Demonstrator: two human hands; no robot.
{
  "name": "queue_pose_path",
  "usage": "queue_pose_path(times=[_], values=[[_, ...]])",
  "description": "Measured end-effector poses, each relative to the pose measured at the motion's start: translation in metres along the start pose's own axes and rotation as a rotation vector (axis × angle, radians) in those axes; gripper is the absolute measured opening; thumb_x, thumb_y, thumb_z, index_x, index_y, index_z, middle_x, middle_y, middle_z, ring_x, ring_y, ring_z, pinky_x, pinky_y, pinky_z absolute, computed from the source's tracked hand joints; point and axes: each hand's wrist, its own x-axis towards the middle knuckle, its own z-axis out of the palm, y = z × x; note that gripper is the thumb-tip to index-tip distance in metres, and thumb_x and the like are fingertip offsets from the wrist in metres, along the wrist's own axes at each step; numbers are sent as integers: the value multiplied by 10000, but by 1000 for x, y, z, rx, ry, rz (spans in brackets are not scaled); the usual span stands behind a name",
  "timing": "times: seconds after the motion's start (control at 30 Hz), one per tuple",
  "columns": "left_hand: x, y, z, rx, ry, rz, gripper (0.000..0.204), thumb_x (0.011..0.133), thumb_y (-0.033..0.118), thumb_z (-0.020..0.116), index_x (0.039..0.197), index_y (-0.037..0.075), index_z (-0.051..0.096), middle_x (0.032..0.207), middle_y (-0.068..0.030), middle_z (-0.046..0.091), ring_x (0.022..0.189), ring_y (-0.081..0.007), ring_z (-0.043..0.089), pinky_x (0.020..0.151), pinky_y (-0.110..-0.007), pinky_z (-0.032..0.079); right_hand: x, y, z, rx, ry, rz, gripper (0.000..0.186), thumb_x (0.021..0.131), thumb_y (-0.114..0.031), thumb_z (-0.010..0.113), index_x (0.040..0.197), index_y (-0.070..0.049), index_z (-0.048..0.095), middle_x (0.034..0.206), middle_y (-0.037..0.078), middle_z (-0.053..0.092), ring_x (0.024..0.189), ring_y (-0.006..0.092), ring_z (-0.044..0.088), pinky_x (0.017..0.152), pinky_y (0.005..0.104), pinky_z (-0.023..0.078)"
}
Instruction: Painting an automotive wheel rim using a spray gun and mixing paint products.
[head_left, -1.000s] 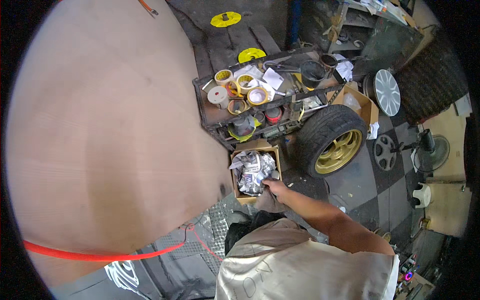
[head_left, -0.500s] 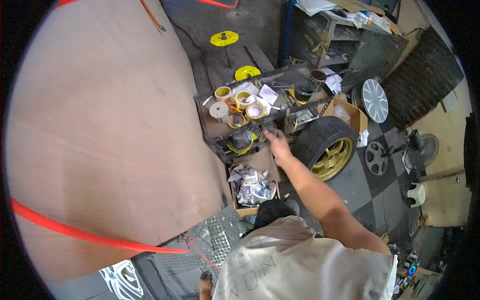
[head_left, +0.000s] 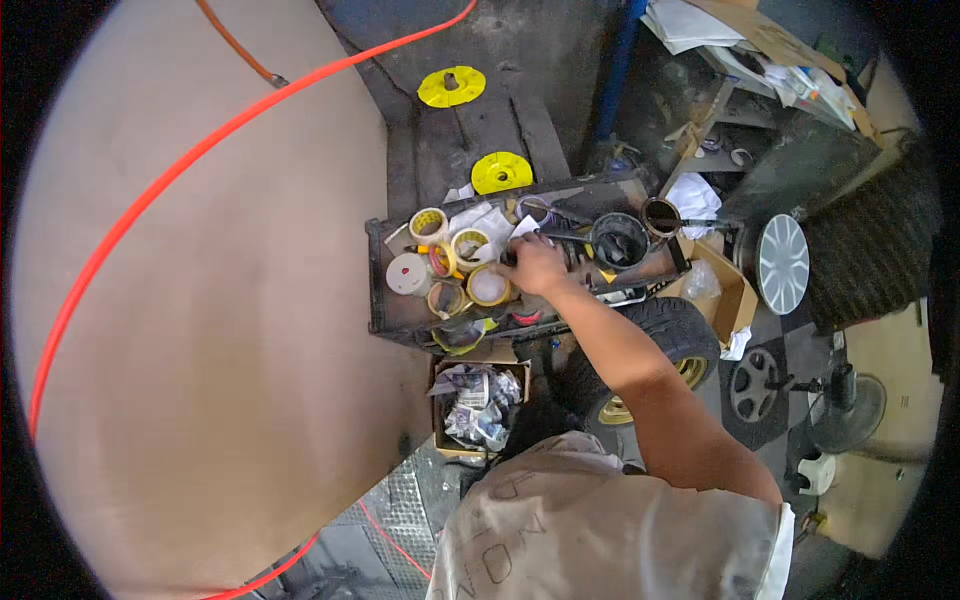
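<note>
My right hand (head_left: 537, 266) reaches into a dark tray (head_left: 374, 290) full of taping supplies. Its fingers point down, thumb and forefinger apart, and I see nothing held between them; the fingertips are partly hidden. Right beside the thumb lies a yellowish tape roll (head_left: 488, 286), and a white piece of paper (head_left: 524, 228) is just beyond the fingers. Further left are another tape roll (head_left: 429, 225), a white round-topped roll (head_left: 408, 274) and several more rolls. A black bowl (head_left: 619, 242) stands to the hand's right. My left hand is out of view.
A tyre (head_left: 648, 335) on a gold rim stands below the tray, near my forearm. A box of crumpled newspaper (head_left: 480, 405) sits in front. The large beige panel (head_left: 220, 300) fills the left, crossed by a red hose (head_left: 165, 190). Yellow discs (head_left: 502, 174) lie behind.
My right hand has moved from the tray's front edge up and in among the tape rolls. My left hand has left the view. The red hose now arcs across the panel's upper part.
</note>
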Motion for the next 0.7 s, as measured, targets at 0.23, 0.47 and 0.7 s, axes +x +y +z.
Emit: queue_pose_path(times=[0.23,0.47,0.7], values=[[-78,54,37,-21,128,-122,289,1034,265,704,1161,7,724,973,-112,756,878,-185,684,800,-344,539,141,102,21,2,-231,294,302,954,-161,642,1210,-62,767,1318,208,726,1209,381,710,1003,462,587],[-138,60,56,-86,277,-181,295,1032,262,704,1180,7,723,988,-119,760,894,-195,691,812,-352,543,173,165,79,-144,-492,411,345,1041,-177,568,1324,-60,729,1445,178,669,1341,327,651,1070,441,564],[-140,64,85,-126,330,-219,303,1030,258,705,1198,7,722,1003,-127,764,910,-205,697,824,-360,547,169,140,49,-366,-366,210,334,1052,-189,571,1332,-56,698,1377,224,692,1228,375,707,1016,460,591]])
